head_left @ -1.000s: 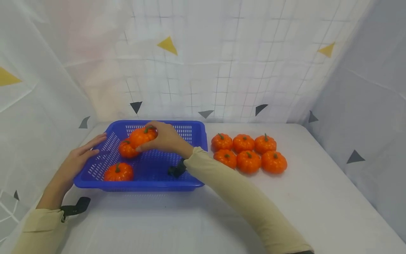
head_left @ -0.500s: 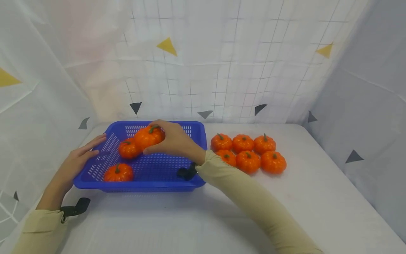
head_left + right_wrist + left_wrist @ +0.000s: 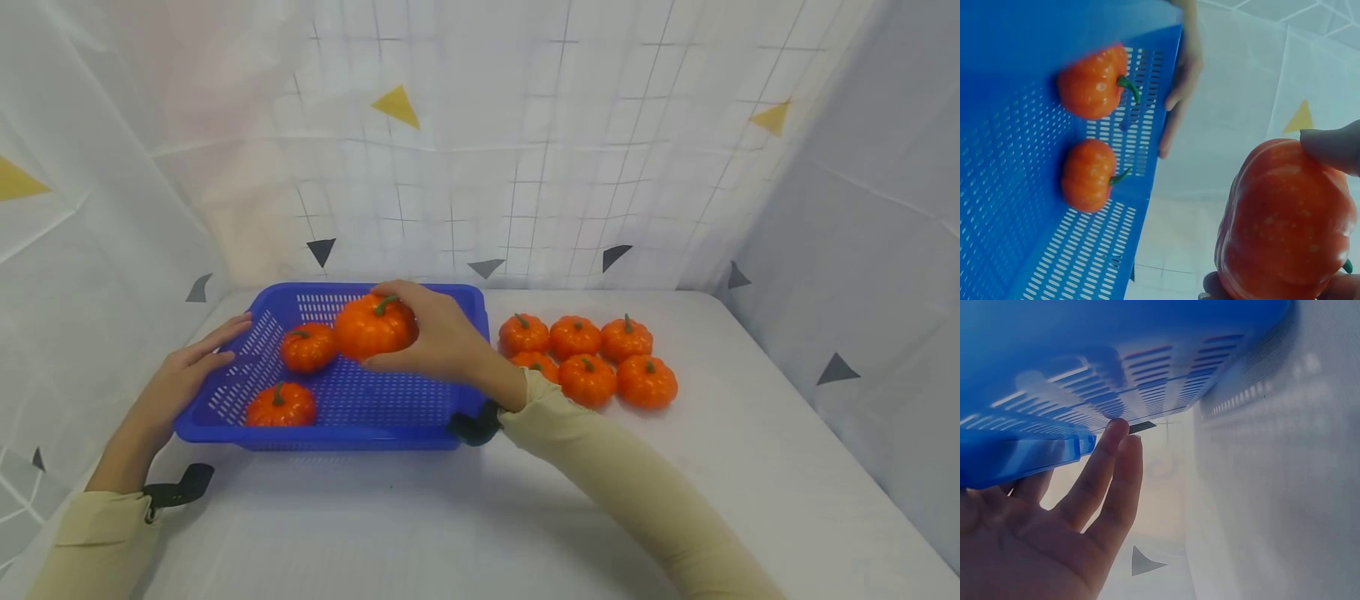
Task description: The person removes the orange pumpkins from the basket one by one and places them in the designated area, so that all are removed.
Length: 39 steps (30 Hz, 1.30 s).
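My right hand (image 3: 442, 342) holds a small orange toy pumpkin (image 3: 367, 330) with a green stem, thumb and fingers on its sides, raised over the blue basket (image 3: 330, 435). In the right wrist view this pumpkin (image 3: 1285, 225) appears large, beside the basket wall. Two more pumpkins lie inside the basket, one at the back left (image 3: 309, 350) and one at the front left (image 3: 281, 407). On the basket's left rim rests my left hand (image 3: 187, 375), its fingers nearly straight. The left wrist view has two of its fingers (image 3: 1119, 487) below the rim, near the slotted wall.
Right of the basket, several similar pumpkins (image 3: 588, 382) stand in two rows on the white table (image 3: 720, 483). My right forearm partly covers the nearest one (image 3: 534, 362). White sheeting with dark and yellow triangles (image 3: 397, 107) encloses the back and sides.
My right hand has moved right with its pumpkin, away from the back left pumpkin, which now shows fully. My left hand and the basket have stayed in place.
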Available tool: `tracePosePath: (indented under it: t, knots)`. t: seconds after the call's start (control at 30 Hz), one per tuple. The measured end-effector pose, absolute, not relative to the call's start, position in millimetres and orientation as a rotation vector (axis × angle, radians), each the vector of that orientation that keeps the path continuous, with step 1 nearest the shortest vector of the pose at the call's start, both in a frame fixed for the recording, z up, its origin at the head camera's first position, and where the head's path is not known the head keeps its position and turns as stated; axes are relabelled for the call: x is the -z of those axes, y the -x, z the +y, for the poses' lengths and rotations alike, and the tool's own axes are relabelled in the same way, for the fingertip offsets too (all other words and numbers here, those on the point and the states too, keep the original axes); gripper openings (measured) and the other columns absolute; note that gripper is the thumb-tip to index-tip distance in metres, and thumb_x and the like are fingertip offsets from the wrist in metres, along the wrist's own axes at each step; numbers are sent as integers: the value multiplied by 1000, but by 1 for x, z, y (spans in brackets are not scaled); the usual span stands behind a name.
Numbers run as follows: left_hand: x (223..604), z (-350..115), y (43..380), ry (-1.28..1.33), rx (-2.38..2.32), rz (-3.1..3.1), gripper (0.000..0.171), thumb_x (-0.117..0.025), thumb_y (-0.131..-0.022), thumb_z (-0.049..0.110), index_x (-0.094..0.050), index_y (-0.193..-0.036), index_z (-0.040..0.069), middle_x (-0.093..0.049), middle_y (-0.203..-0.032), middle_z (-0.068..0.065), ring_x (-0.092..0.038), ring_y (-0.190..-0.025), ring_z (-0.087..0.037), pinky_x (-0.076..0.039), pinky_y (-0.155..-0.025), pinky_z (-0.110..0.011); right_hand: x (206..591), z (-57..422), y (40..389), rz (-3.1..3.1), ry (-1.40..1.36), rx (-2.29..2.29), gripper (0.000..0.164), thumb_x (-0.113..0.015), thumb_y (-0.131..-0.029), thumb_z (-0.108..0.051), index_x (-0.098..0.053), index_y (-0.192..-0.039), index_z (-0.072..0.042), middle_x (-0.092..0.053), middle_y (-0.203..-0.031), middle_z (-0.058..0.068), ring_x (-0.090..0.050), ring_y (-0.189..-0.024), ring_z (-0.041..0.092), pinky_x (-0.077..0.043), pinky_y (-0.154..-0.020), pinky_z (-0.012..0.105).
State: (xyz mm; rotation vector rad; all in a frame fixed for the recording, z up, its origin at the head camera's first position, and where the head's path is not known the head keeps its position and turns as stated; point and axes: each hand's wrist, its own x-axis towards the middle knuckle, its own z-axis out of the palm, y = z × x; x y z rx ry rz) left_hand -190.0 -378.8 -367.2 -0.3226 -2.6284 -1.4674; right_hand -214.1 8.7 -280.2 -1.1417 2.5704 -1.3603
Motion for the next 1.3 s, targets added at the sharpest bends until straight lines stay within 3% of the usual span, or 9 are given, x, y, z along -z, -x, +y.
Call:
tracePosePath:
  t: [0.27, 0.47, 1.1, 1.3]
  knots:
    - [366, -378, 189, 329, 1470, -2623, 50, -43, -114, 26, -39, -162, 15, -22, -170, -8, -8, -157, -33, 3, -116, -74, 284, 32, 199, 2596, 1141, 1418, 73, -90, -80, -25, -55, -144, -17, -63, -130, -3, -60, -111, 14, -59, -84, 29]
    - [365, -377, 188, 294, 1487, -2641, 51, -42, -113, 29, -36, -163, 18, -19, -171, -8, -5, -156, -39, 1, -115, -76, 289, 51, 189, 2610, 1128, 1445, 78, -90, -80, -20, -52, -147, -15, -59, -136, 0, -59, -116, 17, -60, -85, 32]
    - [366, -377, 189, 327, 1462, -2630, 50, -42, -114, 25, -38, -162, 14, -20, -170, -11, -6, -156, -39, 2, -114, -76, 305, 100, 170, 2706, 1071, 1449, 76, -87, -76, -18, -51, -143, -16, -60, -130, -3, -60, -113, 17, -60, -84, 37]
    - [364, -376, 187, 289, 1472, -2653, 52, -42, -113, 29, -36, -163, 16, -18, -171, -11, -5, -155, -44, -1, -113, -78, 313, 112, 167, 2695, 1039, 1463, 73, -85, -75, -15, -52, -140, -18, -60, -128, -4, -60, -112, 16, -60, -84, 38]
